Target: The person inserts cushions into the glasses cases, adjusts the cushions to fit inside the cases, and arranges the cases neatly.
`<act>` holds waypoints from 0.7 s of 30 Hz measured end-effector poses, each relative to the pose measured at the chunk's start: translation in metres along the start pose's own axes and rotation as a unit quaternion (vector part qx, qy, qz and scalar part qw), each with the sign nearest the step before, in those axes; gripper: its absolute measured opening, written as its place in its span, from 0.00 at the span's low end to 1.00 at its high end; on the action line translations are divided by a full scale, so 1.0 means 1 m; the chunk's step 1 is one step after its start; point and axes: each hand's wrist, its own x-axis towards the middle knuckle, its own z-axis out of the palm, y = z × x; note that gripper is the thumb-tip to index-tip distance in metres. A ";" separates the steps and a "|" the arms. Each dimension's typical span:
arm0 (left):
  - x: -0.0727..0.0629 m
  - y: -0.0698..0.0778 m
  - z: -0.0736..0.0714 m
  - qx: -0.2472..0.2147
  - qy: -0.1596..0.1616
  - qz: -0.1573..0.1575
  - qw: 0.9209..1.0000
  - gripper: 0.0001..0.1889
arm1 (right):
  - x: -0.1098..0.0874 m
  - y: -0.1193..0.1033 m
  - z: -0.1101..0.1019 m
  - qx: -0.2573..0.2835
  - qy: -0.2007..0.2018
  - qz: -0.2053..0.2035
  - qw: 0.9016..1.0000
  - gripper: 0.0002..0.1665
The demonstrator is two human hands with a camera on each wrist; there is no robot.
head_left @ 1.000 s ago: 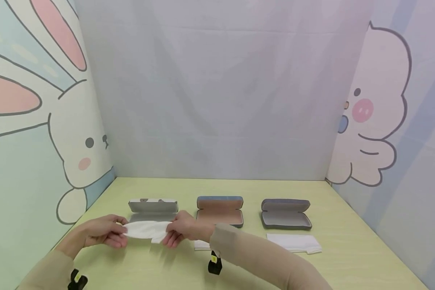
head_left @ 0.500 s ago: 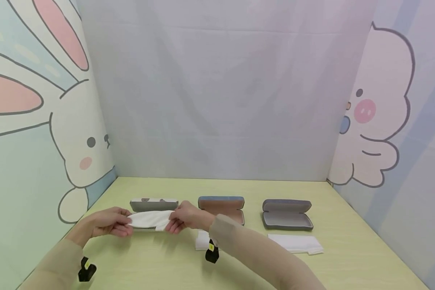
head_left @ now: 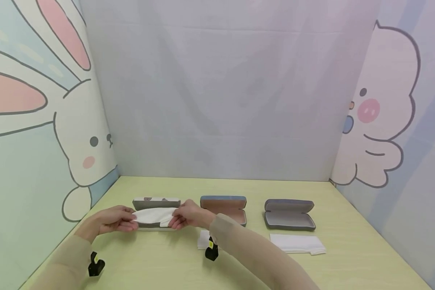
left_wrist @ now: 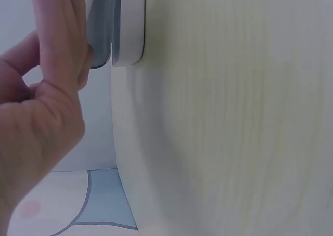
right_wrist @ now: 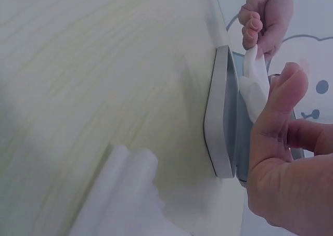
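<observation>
A folded white cloth (head_left: pixel 153 215) stretches between my two hands, just above the open left glasses case (head_left: pixel 139 204). My left hand (head_left: pixel 114 219) pinches the cloth's left end between thumb and fingers. At the other end, my right hand (head_left: pixel 192 215) pinches it too. In the right wrist view, the cloth (right_wrist: pixel 255 93) sags over the case's grey inside, and the case's pale front wall (right_wrist: pixel 214 124) shows below it. The left wrist view shows the left hand (left_wrist: pixel 52 80) beside the case's corner (left_wrist: pixel 130 28); most of the cloth is hidden there.
Right of the left case stand two more open glasses cases, one blue with a tan inside (head_left: pixel 222 199) and one dark grey (head_left: pixel 289 219). Folded white cloths lie before them: one (head_left: pixel 203 239) partly behind my right forearm, another (head_left: pixel 297 243) in full view.
Both hands have carried the white cloth forward and slightly right, from in front of the left case to over its open bottom half. The other cases and cloths have stayed put.
</observation>
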 end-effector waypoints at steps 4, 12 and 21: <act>0.005 -0.001 -0.002 0.004 0.008 0.001 1.000 0.33 | 0.005 0.006 -0.001 0.002 0.009 -0.003 1.000 0.06; 0.008 -0.003 0.000 -0.005 0.017 0.002 1.000 0.14 | 0.008 0.015 0.002 -0.008 0.070 -0.009 0.997 0.07; 0.010 -0.006 0.000 0.011 0.024 0.001 1.000 0.06 | 0.009 0.026 0.008 -0.029 0.117 -0.023 0.992 0.06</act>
